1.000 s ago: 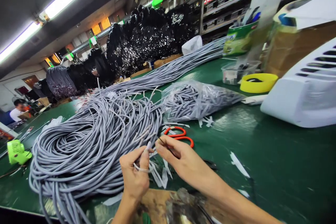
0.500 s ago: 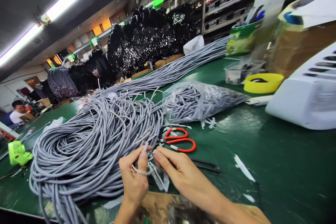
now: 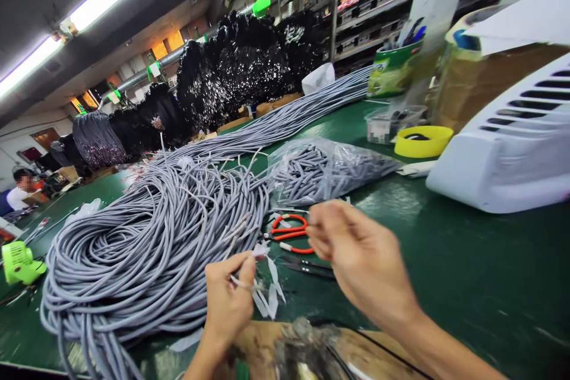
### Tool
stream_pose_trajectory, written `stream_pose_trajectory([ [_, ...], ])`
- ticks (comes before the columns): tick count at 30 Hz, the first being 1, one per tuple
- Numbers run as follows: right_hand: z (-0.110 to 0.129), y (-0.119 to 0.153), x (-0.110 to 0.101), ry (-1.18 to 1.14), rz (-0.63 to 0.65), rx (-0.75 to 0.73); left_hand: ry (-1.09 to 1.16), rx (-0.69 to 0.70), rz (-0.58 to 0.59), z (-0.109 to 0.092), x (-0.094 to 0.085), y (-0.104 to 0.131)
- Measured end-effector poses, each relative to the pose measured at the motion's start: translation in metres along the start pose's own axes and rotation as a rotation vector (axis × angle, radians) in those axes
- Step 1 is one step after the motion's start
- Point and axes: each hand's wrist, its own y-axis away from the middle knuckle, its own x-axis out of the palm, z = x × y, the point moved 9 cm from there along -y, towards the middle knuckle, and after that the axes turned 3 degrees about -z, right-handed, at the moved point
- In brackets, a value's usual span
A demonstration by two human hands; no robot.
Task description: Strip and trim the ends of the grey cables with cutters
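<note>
A: Which step is in hand?

B: It seems that a pale cable end is being worked by the fingers. It is pinched between thumb and forefinger of the left hand, beside the grey cables. The right hand is raised apart, its fingers curled together (whether something is held there cannot be told).

A: What is called for next?

B: Probably a firm left pinch, with the right fingers brought back to the cable end.

A: How is it pointed?

B: Rightward and slightly up, toward the red scissors on the green surface. Its long axis is judged slanted, but only a short part is shown.
</note>
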Motion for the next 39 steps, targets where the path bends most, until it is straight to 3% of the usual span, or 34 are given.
stream_pose_trajectory([
  [2,0.016,0.007,0.02,0.253,0.206,-0.232,0.049,-0.044,-0.018,0.002,-0.007,-0.003],
  [4,0.019,0.02,0.04,0.424,0.387,-0.398,0.041,-0.04,0.038,0.002,-0.007,-0.006],
  [6,0.015,0.022,0.044,0.5,0.408,-0.415,-0.004,-0.016,0.092,0.001,-0.008,-0.007],
  [9,-0.009,0.013,0.042,0.479,0.47,-0.138,-0.077,0.075,0.146,-0.004,-0.01,-0.008],
  [12,-0.038,0.023,0.056,0.259,0.723,0.262,-0.076,0.22,0.251,-0.016,-0.006,-0.003],
  [14,-0.047,0.034,0.067,0.106,0.819,0.442,-0.006,0.278,0.244,-0.022,-0.009,-0.001],
  [17,-0.048,0.036,0.071,0.046,0.746,0.43,0.041,0.218,-0.021,-0.015,-0.029,-0.005],
  [19,-0.035,0.03,0.066,0.123,0.64,0.214,-0.003,0.122,-0.203,-0.004,-0.039,-0.005],
  [20,-0.024,0.027,0.061,0.187,0.592,0.061,-0.034,0.089,-0.23,0.0,-0.038,-0.005],
  [22,0.0,0.025,0.052,0.331,0.506,-0.245,-0.096,0.091,-0.131,0.001,-0.025,-0.007],
  [24,0.011,0.021,0.043,0.452,0.427,-0.407,-0.121,0.169,0.04,-0.004,-0.01,-0.006],
  [26,0.009,0.013,0.037,0.537,0.375,-0.396,-0.093,0.229,0.09,-0.009,-0.01,-0.004],
  [29,-0.003,0.012,0.044,0.57,0.428,-0.313,-0.034,0.145,-0.128,-0.001,-0.036,-0.006],
  [32,0.001,0.031,0.064,0.497,0.619,-0.374,-0.075,0.012,-0.278,0.012,-0.048,-0.007],
  [35,0.014,0.044,0.065,0.462,0.669,-0.501,-0.197,0.103,-0.113,0.006,-0.027,-0.01],
  [37,0.02,0.034,0.053,0.495,0.549,-0.528,-0.238,0.227,0.062,-0.003,-0.011,-0.007],
  [39,0.016,0.019,0.04,0.542,0.418,-0.485,-0.235,0.319,0.13,-0.01,-0.007,-0.002],
])
